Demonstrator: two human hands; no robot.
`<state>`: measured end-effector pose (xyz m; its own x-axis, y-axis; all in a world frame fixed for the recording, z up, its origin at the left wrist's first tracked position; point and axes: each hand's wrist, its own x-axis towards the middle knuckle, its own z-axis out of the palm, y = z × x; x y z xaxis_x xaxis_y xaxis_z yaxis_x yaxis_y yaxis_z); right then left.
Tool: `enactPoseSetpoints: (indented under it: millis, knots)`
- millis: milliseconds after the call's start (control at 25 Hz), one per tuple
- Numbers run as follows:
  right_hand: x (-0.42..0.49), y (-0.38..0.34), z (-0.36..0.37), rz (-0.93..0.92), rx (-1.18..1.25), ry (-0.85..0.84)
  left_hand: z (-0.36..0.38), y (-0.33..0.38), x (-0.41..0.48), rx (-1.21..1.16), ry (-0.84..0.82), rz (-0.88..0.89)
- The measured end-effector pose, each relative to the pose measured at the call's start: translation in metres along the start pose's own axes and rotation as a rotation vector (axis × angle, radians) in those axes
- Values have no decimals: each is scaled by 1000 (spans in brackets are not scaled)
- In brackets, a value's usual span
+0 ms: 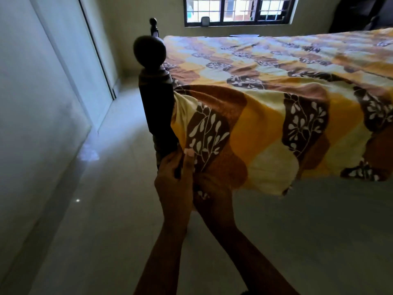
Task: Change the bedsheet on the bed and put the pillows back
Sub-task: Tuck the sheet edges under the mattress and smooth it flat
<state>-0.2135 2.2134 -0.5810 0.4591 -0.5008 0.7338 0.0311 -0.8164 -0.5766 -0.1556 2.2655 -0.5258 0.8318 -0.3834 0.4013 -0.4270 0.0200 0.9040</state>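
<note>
Yellow-and-brown leaf-print bedsheet (265, 124) lies spread over the bed, its edge hanging off the near end. At six o'clock of the dark bedpost (156, 103), the two hands work close together: the left hand (173, 179) pinches the sheet's corner, and the right hand (209, 188), in shadow, seems to bunch it, likely gathering slack to tuck

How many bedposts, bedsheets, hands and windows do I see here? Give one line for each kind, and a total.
bedposts: 2
bedsheet: 1
hands, left hand and right hand: 2
window: 1
total: 6
</note>
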Motion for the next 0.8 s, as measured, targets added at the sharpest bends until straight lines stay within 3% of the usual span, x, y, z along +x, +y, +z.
enactPoseSetpoints:
  millis: [200,400,480,680,800]
  knots:
    - [1,-15,-22,-77,148,-453,-20,1,-8,46,105,-17]
    - [69,-24,-75,-372,-14,-493,-27,-9,-17,109,102,111]
    - [107,-35,-83,-555,-150,-550,-34,-15,-14,46,39,70]
    - [166,-62,-57,-902,-733,-961,-46,-18,-5,-129,-108,-101]
    - [175,-75,-40,-849,-889,-1025,-42,-17,-8,-91,-75,-121]
